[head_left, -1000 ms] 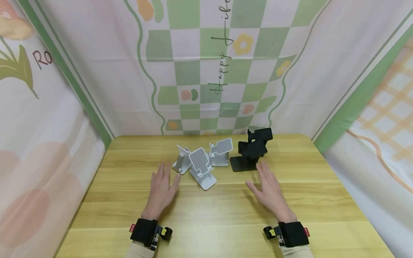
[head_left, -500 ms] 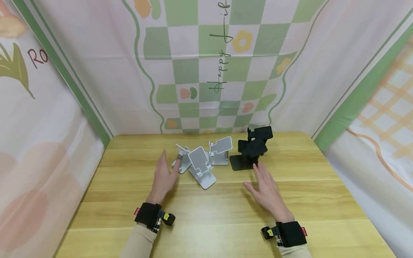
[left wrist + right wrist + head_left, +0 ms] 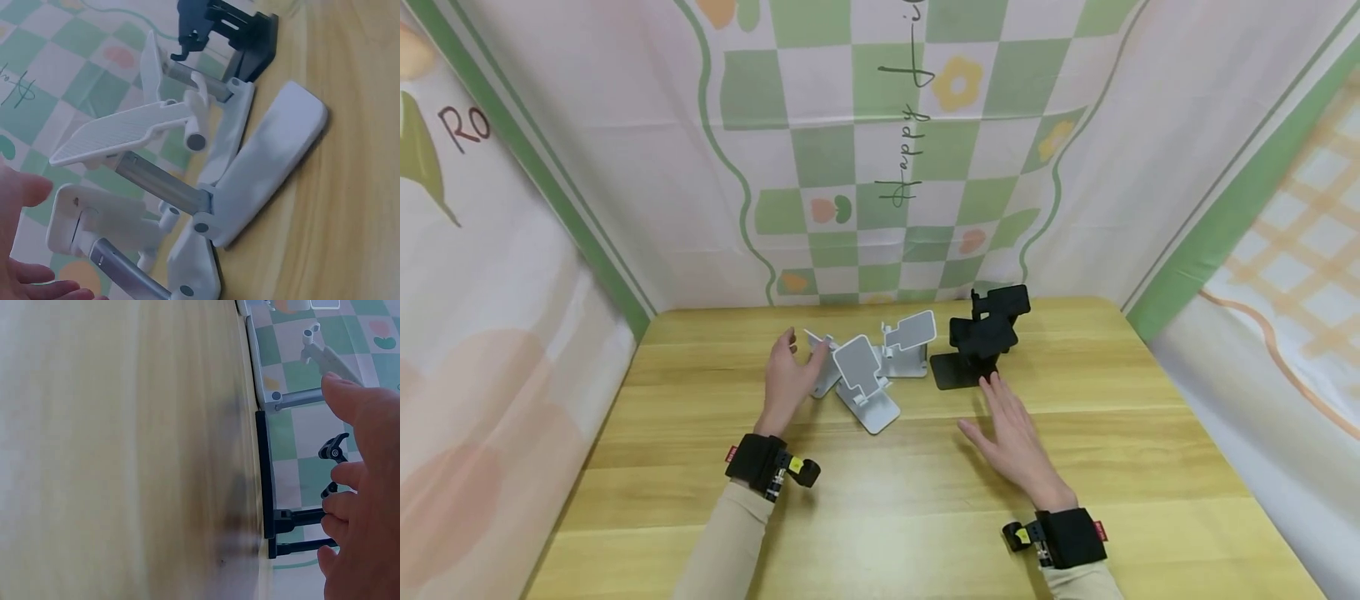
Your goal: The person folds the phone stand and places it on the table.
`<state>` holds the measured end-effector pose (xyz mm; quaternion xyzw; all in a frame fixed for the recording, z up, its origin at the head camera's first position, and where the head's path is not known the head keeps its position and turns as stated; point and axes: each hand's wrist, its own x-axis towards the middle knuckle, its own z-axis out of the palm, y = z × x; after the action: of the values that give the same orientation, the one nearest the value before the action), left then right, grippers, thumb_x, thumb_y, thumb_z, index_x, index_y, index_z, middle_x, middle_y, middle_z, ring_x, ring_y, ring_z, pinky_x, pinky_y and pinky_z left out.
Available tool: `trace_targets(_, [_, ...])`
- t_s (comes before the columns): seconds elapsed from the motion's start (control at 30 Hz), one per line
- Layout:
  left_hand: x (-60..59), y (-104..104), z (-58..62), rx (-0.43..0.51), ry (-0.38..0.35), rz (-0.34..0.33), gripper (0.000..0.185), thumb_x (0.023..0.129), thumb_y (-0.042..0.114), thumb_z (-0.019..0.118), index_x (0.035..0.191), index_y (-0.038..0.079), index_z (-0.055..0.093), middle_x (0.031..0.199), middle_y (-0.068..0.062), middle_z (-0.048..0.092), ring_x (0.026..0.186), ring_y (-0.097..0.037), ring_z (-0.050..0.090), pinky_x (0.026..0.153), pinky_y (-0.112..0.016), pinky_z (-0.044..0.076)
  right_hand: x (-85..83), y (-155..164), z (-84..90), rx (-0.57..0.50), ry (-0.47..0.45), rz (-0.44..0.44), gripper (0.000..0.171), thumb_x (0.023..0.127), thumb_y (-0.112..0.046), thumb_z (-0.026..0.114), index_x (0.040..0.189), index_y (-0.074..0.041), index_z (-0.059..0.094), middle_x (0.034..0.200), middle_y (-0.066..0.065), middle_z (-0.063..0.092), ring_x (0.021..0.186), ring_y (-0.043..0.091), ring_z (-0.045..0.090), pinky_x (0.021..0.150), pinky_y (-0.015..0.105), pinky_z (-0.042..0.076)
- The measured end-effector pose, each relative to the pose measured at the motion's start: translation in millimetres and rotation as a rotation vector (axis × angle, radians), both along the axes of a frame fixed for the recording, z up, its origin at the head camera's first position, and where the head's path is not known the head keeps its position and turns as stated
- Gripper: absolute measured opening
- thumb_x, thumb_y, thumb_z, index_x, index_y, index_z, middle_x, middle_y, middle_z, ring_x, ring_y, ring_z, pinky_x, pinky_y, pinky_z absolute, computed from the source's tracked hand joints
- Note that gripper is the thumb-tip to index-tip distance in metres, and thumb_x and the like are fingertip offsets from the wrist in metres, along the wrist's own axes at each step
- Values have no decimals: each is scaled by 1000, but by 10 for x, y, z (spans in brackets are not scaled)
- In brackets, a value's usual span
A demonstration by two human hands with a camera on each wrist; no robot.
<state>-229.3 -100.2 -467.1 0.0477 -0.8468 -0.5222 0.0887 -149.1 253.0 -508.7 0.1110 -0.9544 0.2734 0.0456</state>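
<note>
Three white phone stands with grey pads cluster on the wooden table: a left one [image 3: 824, 379], a front one [image 3: 857, 367] and a back one [image 3: 912, 332]. My left hand [image 3: 787, 382] is beside the left stand, thumb and fingers apart and slightly bent. In the left wrist view, that stand's tilted plate [image 3: 100, 219] lies just beyond the spread thumb and fingers. To the right are two black phone stands, a nearer one [image 3: 988, 336] and a farther one [image 3: 1009, 300]. My right hand [image 3: 1018, 450], fingers extended, is just in front of the nearer black stand's base.
The wooden table [image 3: 880, 517] reaches back to a hanging cloth [image 3: 692, 225] with green checks. More patterned cloth [image 3: 512, 358] hangs along the left side, and another drape [image 3: 1277, 325] on the right. Both wrists wear black straps with small cameras.
My left hand has moved forward and slightly right, to the left white phone stand, its fingers bending. My right hand has shifted a little left. The stands keep their places.
</note>
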Motion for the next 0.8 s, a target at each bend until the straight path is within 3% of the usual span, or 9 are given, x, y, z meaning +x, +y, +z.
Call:
trace_targets(0.2, [-54, 35, 33, -5, -44, 72, 80, 95, 49, 68, 147, -8, 46, 133, -25, 57, 118, -39, 58, 96, -50, 51, 3, -3, -10, 0, -7, 0, 86, 102, -44, 62, 162, 3, 23, 170, 27, 11, 155, 48, 14, 123, 66, 14])
trace_targets(0.37, [-79, 75, 55, -31, -65, 127, 66, 93, 54, 67, 121, -5, 58, 107, -20, 61, 98, -34, 58, 81, -42, 47, -9, -2, -22, 0, -8, 2, 86, 102, -44, 63, 162, 2, 23, 170, 26, 11, 155, 47, 13, 123, 66, 12])
trace_targets(0.63, [-150, 116, 82, -22, -159, 120, 55, 95, 58, 61, 78, 6, 65, 73, -7, 65, 61, -20, 61, 58, -27, 44, 4, -24, -15, 11, 6, 7, 84, 102, -43, 62, 161, 3, 25, 169, 28, 13, 154, 49, 15, 123, 66, 14])
trace_targets(0.8, [-198, 133, 51, 61, -184, 111, 49, 96, 50, 64, 73, 7, 64, 63, 0, 62, 50, -10, 57, 50, -21, 47, 16, -34, -28, 9, 4, 6, 83, 102, -43, 62, 161, 3, 26, 169, 28, 14, 155, 48, 14, 123, 66, 13])
